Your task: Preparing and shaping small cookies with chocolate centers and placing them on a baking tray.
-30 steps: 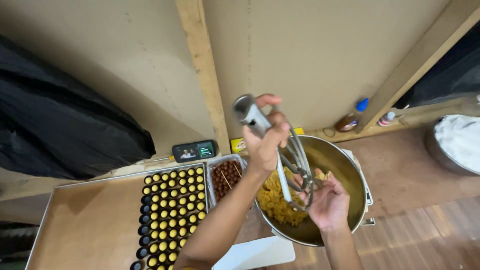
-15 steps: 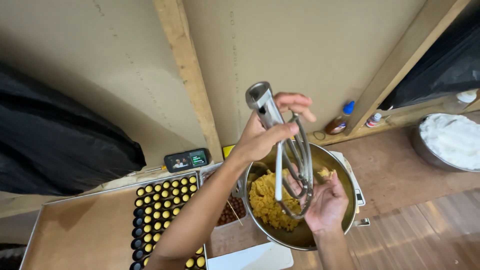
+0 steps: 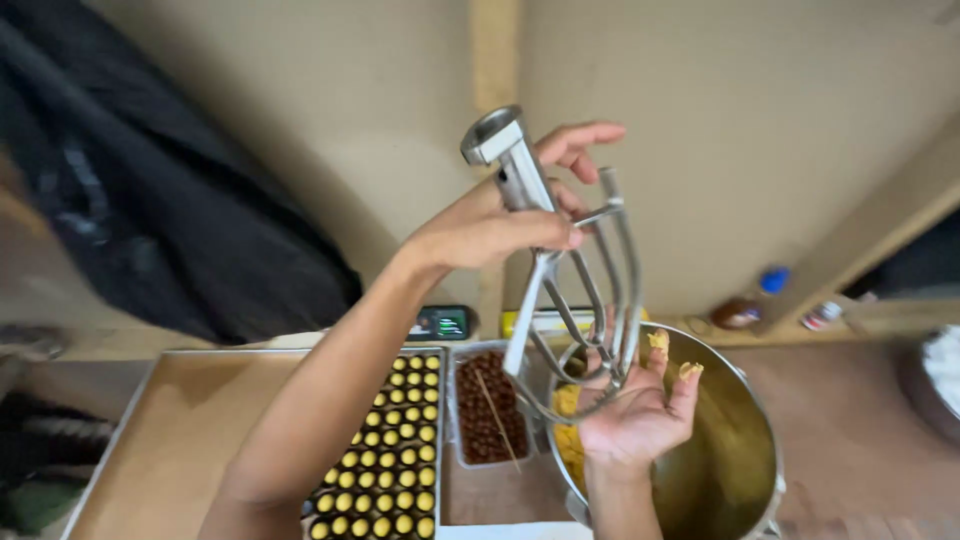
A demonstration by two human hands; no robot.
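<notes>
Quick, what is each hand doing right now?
Left hand: closed around the metal mixer beater, holding it up.
Right hand: open under the beater, yellow dough on its fingers.

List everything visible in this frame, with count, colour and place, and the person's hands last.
mixer beater: one, silver metal, held up above the bowl
mixing bowl: one, steel, lower right, yellow dough inside
yellow balls: many, in rows on a dark mould, lower centre
small tray: one, filled with brown pieces, a thin stick on top
baking sheet: one, lined brown, lower left
digital scale: one, dark, by the wall
black cloth: one, upper left
left hand: grips the beater's shaft
right hand: open under the beater, dough on fingertips
</notes>
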